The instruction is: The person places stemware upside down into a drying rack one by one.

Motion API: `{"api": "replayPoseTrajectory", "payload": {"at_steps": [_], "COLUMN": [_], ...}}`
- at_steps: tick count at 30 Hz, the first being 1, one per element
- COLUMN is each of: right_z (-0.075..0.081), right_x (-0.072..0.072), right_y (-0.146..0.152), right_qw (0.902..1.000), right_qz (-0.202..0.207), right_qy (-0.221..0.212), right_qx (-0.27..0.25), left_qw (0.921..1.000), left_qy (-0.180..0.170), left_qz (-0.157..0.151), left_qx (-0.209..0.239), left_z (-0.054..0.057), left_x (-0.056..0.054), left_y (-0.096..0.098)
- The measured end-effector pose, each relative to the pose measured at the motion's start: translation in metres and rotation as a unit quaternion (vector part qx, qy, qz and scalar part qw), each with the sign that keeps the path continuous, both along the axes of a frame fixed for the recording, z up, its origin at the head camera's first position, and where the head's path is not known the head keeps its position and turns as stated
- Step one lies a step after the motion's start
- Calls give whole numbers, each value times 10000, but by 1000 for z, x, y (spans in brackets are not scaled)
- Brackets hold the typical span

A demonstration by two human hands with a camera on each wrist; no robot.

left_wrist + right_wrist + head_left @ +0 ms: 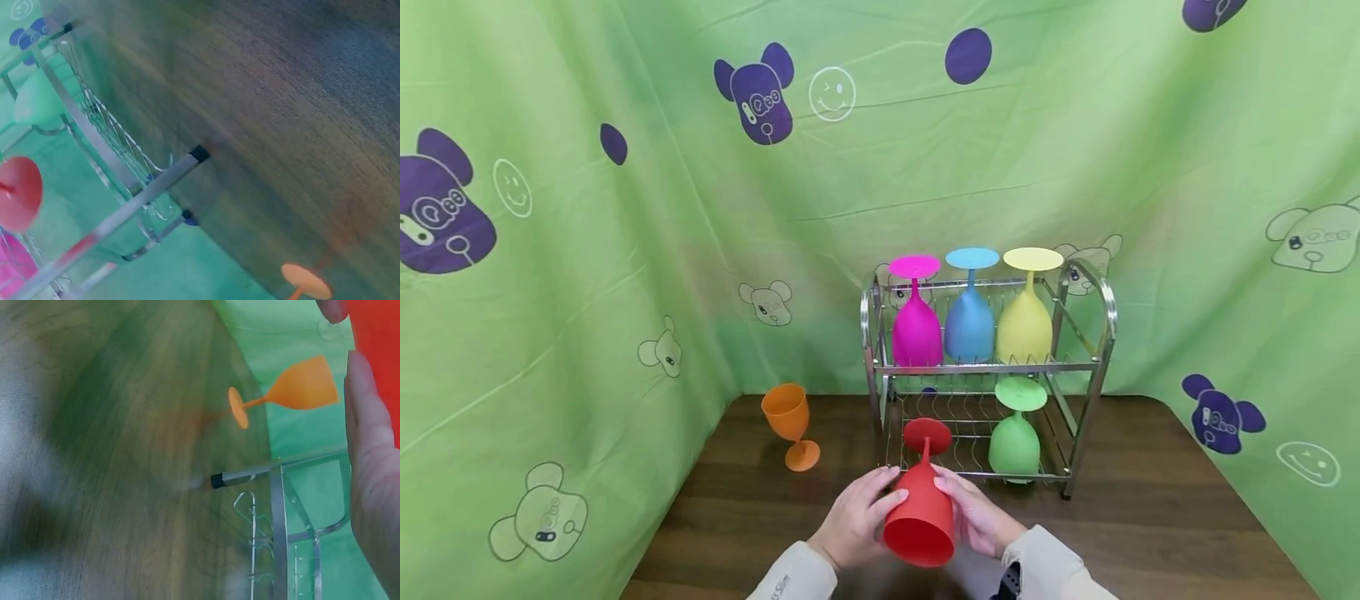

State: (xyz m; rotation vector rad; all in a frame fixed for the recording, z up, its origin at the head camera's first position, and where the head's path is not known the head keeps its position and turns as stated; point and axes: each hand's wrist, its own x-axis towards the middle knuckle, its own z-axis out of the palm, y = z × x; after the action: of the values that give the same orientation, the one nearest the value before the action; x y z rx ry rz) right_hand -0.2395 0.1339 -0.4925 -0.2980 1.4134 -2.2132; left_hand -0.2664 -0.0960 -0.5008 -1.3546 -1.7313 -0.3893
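A red plastic goblet (921, 508) is held tipped over, its mouth facing down and toward me and its round foot up toward the rack. My left hand (859, 518) grips the bowl from the left, thumb on its side. From the right, my right hand (976, 510) grips the same bowl. In the right wrist view the fingers (369, 406) lie along the red bowl (382, 356). Only the goblet's foot (22, 194) shows in the left wrist view, and the left hand is out of that frame.
A two-tier metal rack (985, 368) stands behind the hands. Upside down on its top tier are pink (917, 333), blue (970, 329) and yellow (1025, 329) goblets; a green goblet (1015, 442) is below right. An orange goblet (787, 414) stands upright on the wooden table (737, 500).
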Motion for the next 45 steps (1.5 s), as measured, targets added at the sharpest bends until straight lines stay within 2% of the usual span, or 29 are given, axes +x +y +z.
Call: {"api": "replayPoseTrajectory", "payload": {"at_steps": [3, 5, 7, 9, 11, 12, 13, 15, 18, 19, 20, 21, 22, 24, 28, 34, 38, 40, 41, 45], "right_z": [0, 0, -1, -2, -2, -3, -3, -4, -5, -6, -6, -6, -6, -6, -4, -1, -2, -4, -4, -6], "right_x": [0, 0, 1, 1, 0, 0, 0, -1, -3, -4, -4, -4, -4, -4, -6, -17, -24, -28, -30, -39], "right_y": [1, 2, 4, 6, 8, 9, 9, 11, 14, 15, 16, 17, 17, 18, 20, 21, 23, 25, 26, 30], "right_qw": [9994, 9981, 9958, 9917, 9864, 9826, 9780, 9688, 9535, 9494, 9465, 9425, 9385, 9303, 9063, 8658, 8363, 8134, 7977, 7270], "right_qz": [-313, -463, -588, -726, -854, -923, -985, -1054, -1087, -1090, -1093, -1123, -1162, -1275, -1535, -1954, -2186, -2221, -2235, -2390], "right_qy": [66, 188, 364, 567, 731, 860, 1003, 1264, 1670, 1765, 1836, 1917, 1992, 2167, 2582, 2865, 2995, 3215, 3412, 4277], "right_qx": [155, 357, 596, 900, 1198, 1363, 1542, 1852, 2260, 2356, 2416, 2496, 2569, 2672, 2974, 3606, 4040, 4308, 4442, 4811], "left_qw": [9990, 9950, 9847, 9654, 9365, 9187, 8997, 8559, 7957, 7804, 7684, 7594, 7539, 7484, 7502, 7613, 7556, 7509, 7492, 7551], "left_qy": [-290, -746, -1387, -2167, -3010, -3427, -3823, -4585, -5365, -5524, -5632, -5706, -5735, -5743, -5698, -5483, -5368, -5328, -5304, -5105], "left_qz": [312, 578, 867, 1137, 1310, 1370, 1411, 1455, 1546, 1577, 1607, 1651, 1695, 1788, 1905, 1414, 1098, 1004, 985, 1076], "left_qx": [162, 339, 604, 900, 1231, 1406, 1566, 1899, 2347, 2471, 2582, 2656, 2721, 2794, 2762, 3159, 3590, 3770, 3843, 3971], "left_z": [1, 4, 7, 12, 18, 22, 25, 30, 35, 37, 39, 40, 42, 45, 49, 60, 68, 70, 71, 70], "left_x": [-5, -9, -14, -19, -23, -26, -28, -33, -40, -43, -44, -47, -49, -53, -64, -76, -80, -80, -80, -82], "left_y": [-7, -11, -13, -13, -10, -8, -5, 0, 9, 12, 14, 16, 18, 20, 21, 27, 37, 42, 44, 46]}}
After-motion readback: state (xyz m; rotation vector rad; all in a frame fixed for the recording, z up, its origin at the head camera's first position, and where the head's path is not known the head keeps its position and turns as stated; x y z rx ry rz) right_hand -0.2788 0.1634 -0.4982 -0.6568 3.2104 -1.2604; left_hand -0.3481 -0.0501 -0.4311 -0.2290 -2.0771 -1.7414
